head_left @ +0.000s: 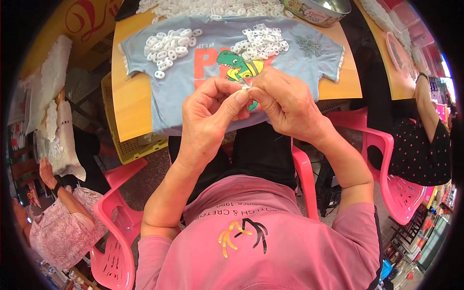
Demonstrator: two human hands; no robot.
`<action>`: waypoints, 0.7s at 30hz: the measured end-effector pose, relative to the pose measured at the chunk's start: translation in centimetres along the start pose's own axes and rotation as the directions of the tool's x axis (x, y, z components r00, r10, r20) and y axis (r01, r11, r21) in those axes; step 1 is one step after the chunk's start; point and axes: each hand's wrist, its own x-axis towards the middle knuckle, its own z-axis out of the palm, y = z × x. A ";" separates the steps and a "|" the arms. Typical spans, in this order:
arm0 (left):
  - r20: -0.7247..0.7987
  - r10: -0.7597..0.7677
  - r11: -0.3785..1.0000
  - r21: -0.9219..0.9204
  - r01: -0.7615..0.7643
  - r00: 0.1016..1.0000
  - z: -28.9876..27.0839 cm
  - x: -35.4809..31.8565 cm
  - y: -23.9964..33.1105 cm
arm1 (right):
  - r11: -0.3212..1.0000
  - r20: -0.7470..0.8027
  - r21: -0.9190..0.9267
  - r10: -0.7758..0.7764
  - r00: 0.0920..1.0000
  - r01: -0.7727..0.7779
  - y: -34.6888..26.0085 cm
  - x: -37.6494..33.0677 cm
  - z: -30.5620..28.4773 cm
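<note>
Head view: I see blue shirt [176,96] reaching wooden table's [129,113] near edge; left hand [205,108] and right hand [287,99] pinch small white piece [246,87].

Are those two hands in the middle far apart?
No, the left hand and right hand come together at the fingertips, around a small white piece.

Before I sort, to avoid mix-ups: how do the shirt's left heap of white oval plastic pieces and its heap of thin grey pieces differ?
The left heap of white oval plastic pieces shows chunky, holed parts; the heap of thin grey pieces shows slender ones. The white heap spreads wider than the grey heap. Both lie on the light-blue T-shirt.
</note>
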 end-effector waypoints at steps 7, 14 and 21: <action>0.025 -0.042 0.996 0.086 0.039 0.999 -1.7 0.9 0.1 | 0.984 0.018 0.058 0.170 0.985 -0.171 0.1 0.4 0.9; 0.015 -0.129 0.986 -0.109 0.130 0.992 -2.1 0.7 0.6 | 0.991 0.073 -0.008 0.132 0.989 -0.132 -0.2 1.3 -0.8; 0.068 -0.093 0.989 -0.108 0.100 0.993 -2.2 0.0 0.9 | 0.997 0.109 -0.064 -0.027 0.994 0.035 -0.5 2.0 -0.1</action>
